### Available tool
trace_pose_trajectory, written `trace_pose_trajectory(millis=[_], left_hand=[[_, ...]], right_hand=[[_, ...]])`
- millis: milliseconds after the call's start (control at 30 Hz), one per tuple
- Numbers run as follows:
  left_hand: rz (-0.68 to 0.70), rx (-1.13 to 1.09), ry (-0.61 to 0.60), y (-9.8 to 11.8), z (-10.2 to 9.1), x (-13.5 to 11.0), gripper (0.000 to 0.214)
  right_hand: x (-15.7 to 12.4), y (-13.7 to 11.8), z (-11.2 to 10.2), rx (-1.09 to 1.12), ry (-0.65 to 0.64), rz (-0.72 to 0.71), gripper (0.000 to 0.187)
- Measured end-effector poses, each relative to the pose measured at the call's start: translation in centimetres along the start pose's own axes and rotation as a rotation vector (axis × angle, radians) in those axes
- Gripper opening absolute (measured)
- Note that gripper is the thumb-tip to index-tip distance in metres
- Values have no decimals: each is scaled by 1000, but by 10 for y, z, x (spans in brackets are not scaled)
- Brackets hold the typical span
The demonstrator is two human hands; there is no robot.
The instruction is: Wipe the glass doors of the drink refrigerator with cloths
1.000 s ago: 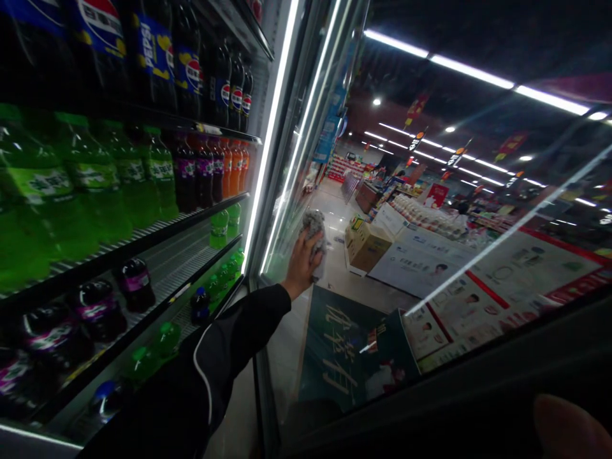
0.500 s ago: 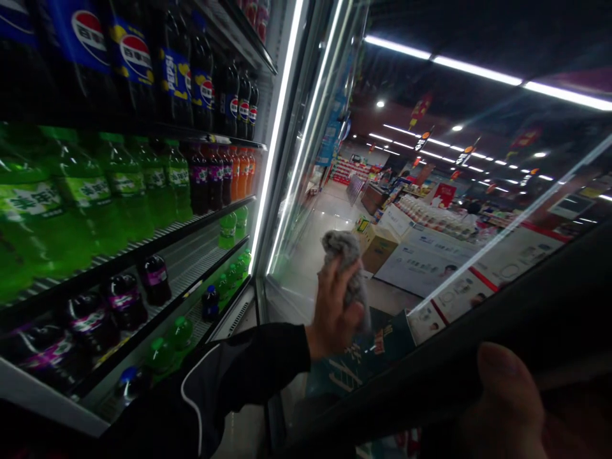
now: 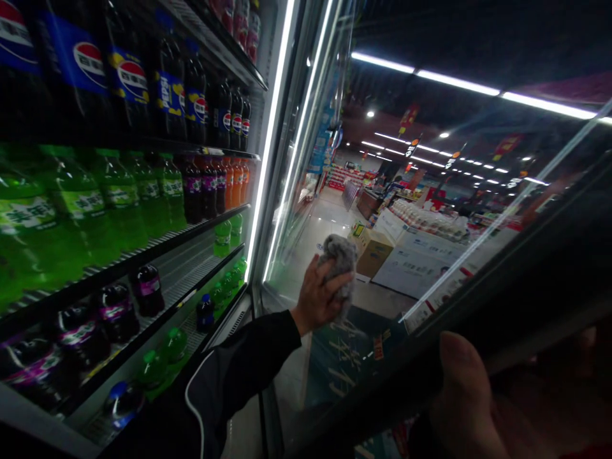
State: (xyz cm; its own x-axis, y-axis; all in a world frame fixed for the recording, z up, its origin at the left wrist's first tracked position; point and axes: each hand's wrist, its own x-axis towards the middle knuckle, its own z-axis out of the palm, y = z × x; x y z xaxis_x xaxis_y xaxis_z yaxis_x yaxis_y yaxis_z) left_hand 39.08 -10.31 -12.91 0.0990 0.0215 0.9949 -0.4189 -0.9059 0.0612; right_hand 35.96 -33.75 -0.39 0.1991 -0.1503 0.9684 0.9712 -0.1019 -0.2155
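Observation:
My left hand [image 3: 319, 294], in a dark sleeve, is closed over a bunched grey cloth [image 3: 340, 258]. It holds the cloth up against the glass door [image 3: 382, 287] of a drinks cooler, on the low part of the pane. At the lower right, my right hand [image 3: 471, 395] grips the dark door frame [image 3: 411, 366]. Its thumb shows on the near side, while most of its other fingers are hidden or in shadow. The door stands swung open beside the cooler's shelves.
Left of the door, cooler shelves hold cola bottles [image 3: 129, 76], green soda bottles [image 3: 76, 204], purple-labelled bottles [image 3: 115, 312] and orange ones [image 3: 236, 182]. A bright light strip [image 3: 272, 127] runs up the cooler's edge. Through the glass appear cardboard boxes [image 3: 373, 252] and stacked goods.
My left hand and the cloth have shifted slightly left in view. The whole view has also turned a little, and my right hand appears further left, still at the door frame.

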Motion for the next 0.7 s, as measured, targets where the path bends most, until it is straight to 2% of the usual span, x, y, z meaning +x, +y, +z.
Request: trace_pose_trajectory(millis=[67,200,267,300,367,433,533,567,633,700], left_hand=[[-149,-41,4,-28,0,15,59],[-546,-143,78,-79,5,43,68],[-645,-143,131,-89,11,60,62],[-675,-137,151,-87,13,70,57],[-719,-137,183,-64,15,91,48],[-680,-149,186,-16,9,109,39],[-369,-184,96,72,-11,124,45],[-251,-206,43,95,-17,126,48],[-35,-239,2,119,-25,132,51],[68,-223,35,110,-24,140,49]], right_hand=[[-2,-13,5,-40,-15,-58,96],[-1,-26,9,-40,-61,-91,86],[3,-24,7,-11,-100,-126,88],[5,-22,6,-1,-116,-136,89],[7,-18,4,8,-133,-153,93],[8,-15,3,4,-137,-157,95],[6,-12,2,-1,-149,-161,96],[5,-12,1,-4,-153,-162,96],[5,-12,0,-5,-166,-166,96],[5,-12,-1,-6,-174,-174,96]])
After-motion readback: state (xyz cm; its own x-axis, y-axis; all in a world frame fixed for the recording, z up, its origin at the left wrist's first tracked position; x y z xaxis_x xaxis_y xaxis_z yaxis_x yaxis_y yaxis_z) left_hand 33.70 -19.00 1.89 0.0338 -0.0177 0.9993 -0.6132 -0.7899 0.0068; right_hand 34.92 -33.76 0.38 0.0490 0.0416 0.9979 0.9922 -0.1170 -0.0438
